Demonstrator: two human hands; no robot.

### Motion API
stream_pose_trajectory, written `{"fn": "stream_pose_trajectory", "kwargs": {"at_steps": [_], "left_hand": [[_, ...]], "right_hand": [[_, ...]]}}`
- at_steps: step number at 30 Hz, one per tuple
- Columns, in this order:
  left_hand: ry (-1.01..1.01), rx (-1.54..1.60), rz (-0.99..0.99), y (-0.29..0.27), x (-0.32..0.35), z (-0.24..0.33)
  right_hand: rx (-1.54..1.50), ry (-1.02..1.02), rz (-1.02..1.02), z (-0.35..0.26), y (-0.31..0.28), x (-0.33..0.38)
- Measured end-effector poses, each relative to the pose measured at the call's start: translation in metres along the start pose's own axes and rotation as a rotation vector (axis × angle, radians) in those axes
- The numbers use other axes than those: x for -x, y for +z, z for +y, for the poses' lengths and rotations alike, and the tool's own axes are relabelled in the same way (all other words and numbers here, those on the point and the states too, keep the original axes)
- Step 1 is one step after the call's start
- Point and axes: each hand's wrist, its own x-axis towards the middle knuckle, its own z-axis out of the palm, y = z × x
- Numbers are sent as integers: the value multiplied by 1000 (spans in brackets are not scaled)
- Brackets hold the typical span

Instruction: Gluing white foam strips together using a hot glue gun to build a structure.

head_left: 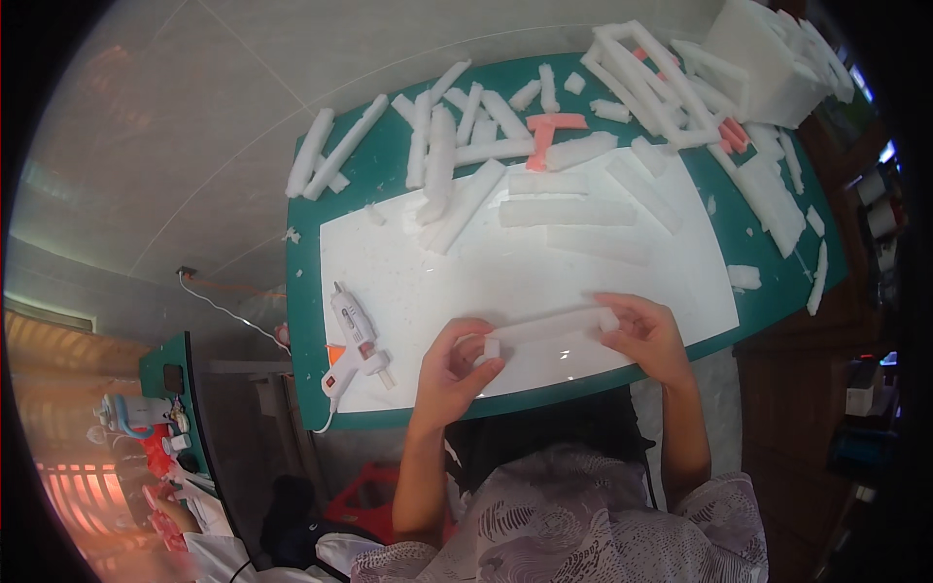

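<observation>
Near the front edge of the table, both my hands hold a long white foam strip (552,324) between them. My left hand (455,371) is closed around its left end, where a small squared foam block shows between thumb and fingers. My right hand (649,338) pinches the right end, which has a similar blocky tip. Whether these end blocks are joined to the strip I cannot tell. Below the strip lies a glossy white sheet (680,282). To the left of my left hand, a white hot glue gun (355,330) rests on that sheet, nozzle pointing away from me.
Several loose foam strips (569,213) lie farther back on the sheet and the green table (309,374). Pink foam pieces (542,136) sit among them. At the back right stand an open foam frame (607,73) and a large foam box (763,63). A person's hand (175,510) shows at lower left.
</observation>
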Motion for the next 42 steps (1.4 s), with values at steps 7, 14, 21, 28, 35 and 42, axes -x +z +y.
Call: {"fn": "stream_pose_trajectory", "kwargs": {"at_steps": [7, 14, 21, 28, 35, 42], "left_hand": [[-6, 8, 14, 0, 0, -1], [19, -23, 64, -2, 1, -4], [-27, 35, 58, -1, 2, 1], [-42, -5, 65, 0, 4, 0], [2, -74, 48, -4, 2, -9], [-38, -56, 163, -2, 2, -5]], "right_hand": [[17, -53, 16, 1, 0, 1], [97, -126, -61, 6, -6, 1], [93, -116, -87, 12, -14, 1], [112, -73, -114, 20, -22, 4], [68, -133, -19, 13, -7, 3], [325, -240, -43, -2, -3, 0]]}}
